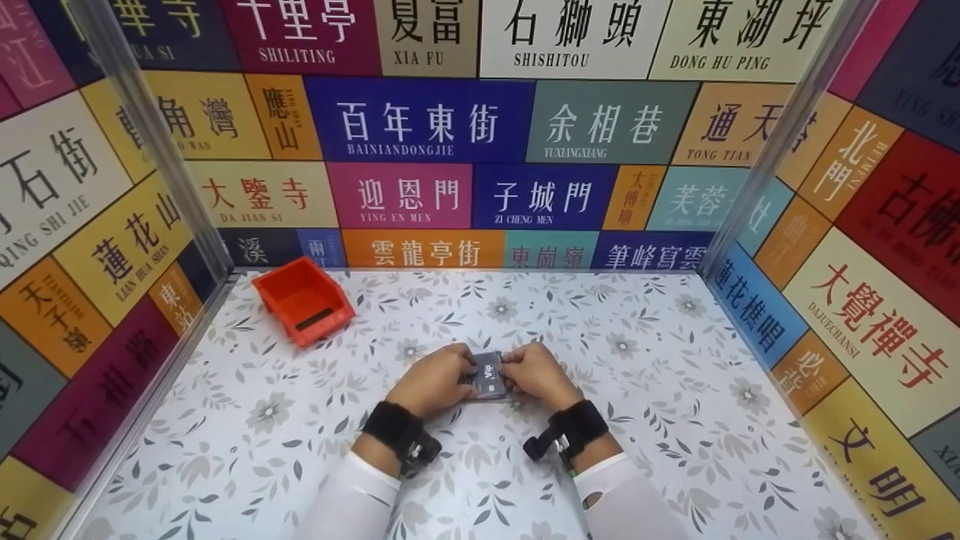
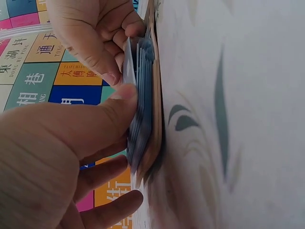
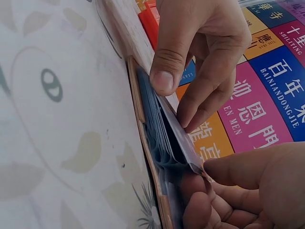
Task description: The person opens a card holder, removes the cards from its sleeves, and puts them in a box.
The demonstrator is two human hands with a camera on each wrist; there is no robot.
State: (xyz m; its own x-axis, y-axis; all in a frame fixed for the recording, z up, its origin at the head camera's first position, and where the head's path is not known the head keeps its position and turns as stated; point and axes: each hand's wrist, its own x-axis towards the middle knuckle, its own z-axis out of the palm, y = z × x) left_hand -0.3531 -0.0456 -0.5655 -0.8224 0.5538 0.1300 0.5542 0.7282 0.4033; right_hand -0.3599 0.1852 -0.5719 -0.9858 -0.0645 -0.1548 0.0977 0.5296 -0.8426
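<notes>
A small card holder (image 2: 147, 100) with a brown cover and a stack of clear bluish plastic sleeves lies on the table between both hands. On top in the head view shows a grey card (image 1: 490, 373) with "VIP" lettering. My left hand (image 1: 439, 379) holds the left side of the stack, thumb on the near edge and fingers at the far edge. At the other side my right hand (image 1: 538, 373) pinches the end of the top sleeve (image 3: 178, 129) between thumb and fingers. That top layer stands slightly raised from the sleeves under it in the right wrist view.
A red-orange plastic bin (image 1: 304, 300) stands at the back left of the table (image 1: 637, 405), which has a leaf and flower pattern. Panels with coloured Chinese street-name signs (image 1: 420, 120) enclose the table at the back and both sides.
</notes>
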